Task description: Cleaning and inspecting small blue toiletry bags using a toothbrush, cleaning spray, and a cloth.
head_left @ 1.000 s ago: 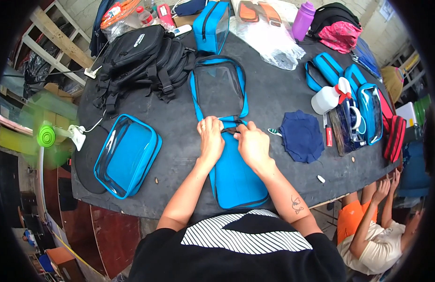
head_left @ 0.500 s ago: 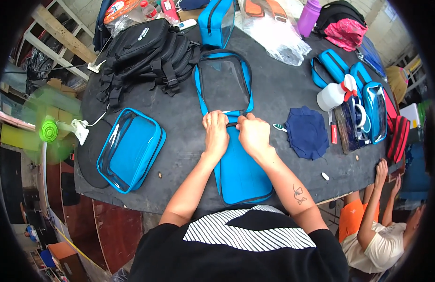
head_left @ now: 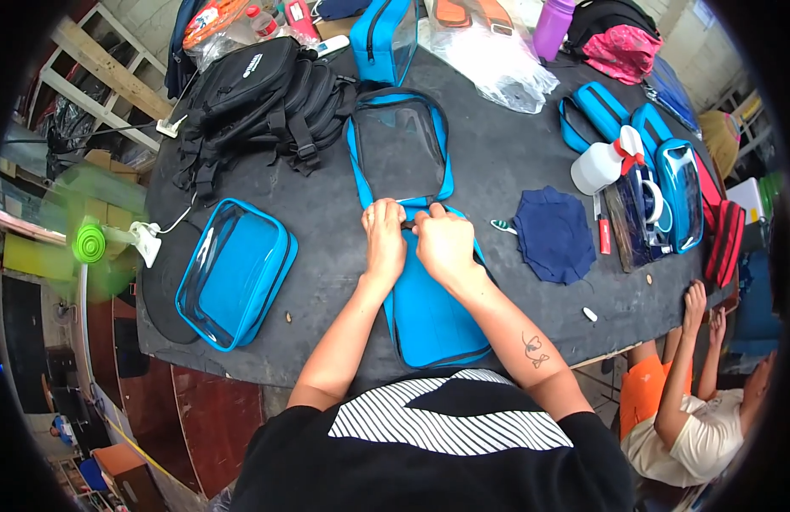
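A dark table (head_left: 514,162) fills the middle, over a reddish-brown floor (head_left: 199,410). At left, wooden beams (head_left: 96,64) cross above a green fan (head_left: 90,243). Daylight falls evenly.

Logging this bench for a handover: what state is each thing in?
Left hand: gripping the pouch's middle seam.
Right hand: gripping beside it.
Blue pouch: opened flat, clear panel away.
Second blue pouch: closed, lying flat.
Black backpack: lying slumped.
Green fan: spinning.

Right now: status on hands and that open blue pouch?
Left hand and right hand both pinching the blue pouch at its middle. Navy cloth beside, clear of it.
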The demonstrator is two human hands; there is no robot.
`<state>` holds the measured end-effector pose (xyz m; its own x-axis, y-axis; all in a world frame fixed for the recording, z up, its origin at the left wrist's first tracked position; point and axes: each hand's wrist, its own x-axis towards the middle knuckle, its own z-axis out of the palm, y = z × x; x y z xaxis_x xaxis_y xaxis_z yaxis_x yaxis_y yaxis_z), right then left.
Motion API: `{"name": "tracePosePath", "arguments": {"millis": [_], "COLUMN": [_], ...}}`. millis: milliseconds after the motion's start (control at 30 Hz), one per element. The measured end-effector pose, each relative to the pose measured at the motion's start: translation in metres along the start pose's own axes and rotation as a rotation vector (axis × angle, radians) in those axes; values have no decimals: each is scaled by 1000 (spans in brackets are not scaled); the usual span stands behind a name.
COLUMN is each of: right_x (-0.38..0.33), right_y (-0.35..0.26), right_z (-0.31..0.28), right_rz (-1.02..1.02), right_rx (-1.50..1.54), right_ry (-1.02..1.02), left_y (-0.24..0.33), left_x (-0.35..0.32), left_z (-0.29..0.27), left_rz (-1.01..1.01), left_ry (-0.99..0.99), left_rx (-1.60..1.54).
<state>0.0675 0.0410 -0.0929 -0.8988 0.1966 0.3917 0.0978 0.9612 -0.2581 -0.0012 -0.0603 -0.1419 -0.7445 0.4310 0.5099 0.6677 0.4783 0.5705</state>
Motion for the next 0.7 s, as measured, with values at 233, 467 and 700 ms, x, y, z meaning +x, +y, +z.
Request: {"name": "tracePosePath", "arguments": {"millis": [233, 467, 700], "right_x": [3, 7, 26], "right_y": [7, 64, 63], "right_z": [-21, -67, 2], "right_rz": [138, 285, 281], "right_rx": [228, 503, 715], "right_ry": [-24, -264, -225], "left_y": [11, -51, 9], "left_x": [-1, -165, -134], "left_z": [-43, -199, -226], "left_rz": [28, -211, -241], "left_ry": [286, 547, 681], "left_rx": [-79, 193, 828]}}
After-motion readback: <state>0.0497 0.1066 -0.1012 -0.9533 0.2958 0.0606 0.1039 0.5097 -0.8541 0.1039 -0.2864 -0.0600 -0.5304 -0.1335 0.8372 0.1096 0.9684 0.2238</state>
